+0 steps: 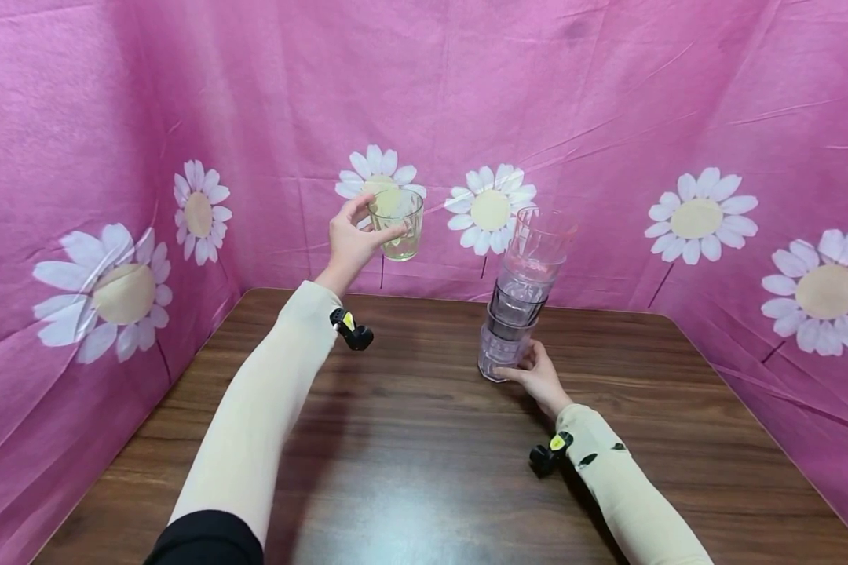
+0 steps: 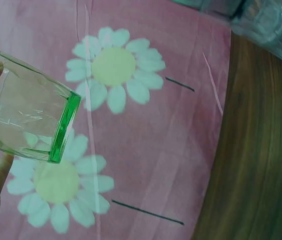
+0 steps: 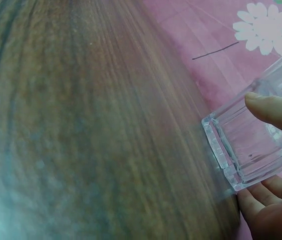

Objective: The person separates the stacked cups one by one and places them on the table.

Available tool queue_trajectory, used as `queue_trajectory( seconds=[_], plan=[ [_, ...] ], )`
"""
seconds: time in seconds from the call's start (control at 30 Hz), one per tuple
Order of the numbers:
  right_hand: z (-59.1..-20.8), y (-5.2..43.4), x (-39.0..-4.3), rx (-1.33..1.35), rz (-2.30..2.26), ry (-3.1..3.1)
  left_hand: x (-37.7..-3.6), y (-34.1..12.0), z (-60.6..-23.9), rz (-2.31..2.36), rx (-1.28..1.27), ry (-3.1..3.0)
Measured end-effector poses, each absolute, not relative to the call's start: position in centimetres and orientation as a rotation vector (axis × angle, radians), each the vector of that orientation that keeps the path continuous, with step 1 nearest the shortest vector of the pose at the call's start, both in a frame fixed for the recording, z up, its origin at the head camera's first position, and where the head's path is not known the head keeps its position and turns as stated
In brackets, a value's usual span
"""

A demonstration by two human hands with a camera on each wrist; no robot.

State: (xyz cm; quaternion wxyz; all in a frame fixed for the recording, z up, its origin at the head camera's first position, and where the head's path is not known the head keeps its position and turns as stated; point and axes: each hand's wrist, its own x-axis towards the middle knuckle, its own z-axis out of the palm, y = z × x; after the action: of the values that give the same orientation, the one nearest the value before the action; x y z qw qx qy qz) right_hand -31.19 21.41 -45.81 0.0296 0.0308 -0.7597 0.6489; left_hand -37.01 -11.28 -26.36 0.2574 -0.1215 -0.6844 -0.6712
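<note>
My left hand (image 1: 353, 242) holds a green-tinted clear glass (image 1: 406, 235) in the air, level with the daisies on the backdrop. Thumb and fingers lie on opposite sides of this glass (image 2: 36, 112), whose thick green base shows in the left wrist view. To the right, a tall stack of several nested glasses (image 1: 519, 302) leans rightward in the head view: pinkish on top, a dark grey one midway, a clear one at the bottom. My right hand (image 1: 540, 380) grips the bottom glass (image 3: 260, 145) between thumb and fingers. Whether its base touches the table cannot be told.
The brown wood-grain table (image 1: 410, 455) spreads below both hands. A pink cloth (image 1: 424, 94) with white daisies hangs around its back and sides. A small black camera (image 1: 353, 333) sits on the left wrist and another camera (image 1: 547, 455) on the right.
</note>
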Motion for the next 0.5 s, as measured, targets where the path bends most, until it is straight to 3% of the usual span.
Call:
queue_trajectory(
  seconds=[0.5],
  plan=[
    [-45.9,21.5,-31.2,0.111,2.006,-2.346,-37.2,-15.4,-31.6,-1.719,-0.077,-1.984]
  ],
)
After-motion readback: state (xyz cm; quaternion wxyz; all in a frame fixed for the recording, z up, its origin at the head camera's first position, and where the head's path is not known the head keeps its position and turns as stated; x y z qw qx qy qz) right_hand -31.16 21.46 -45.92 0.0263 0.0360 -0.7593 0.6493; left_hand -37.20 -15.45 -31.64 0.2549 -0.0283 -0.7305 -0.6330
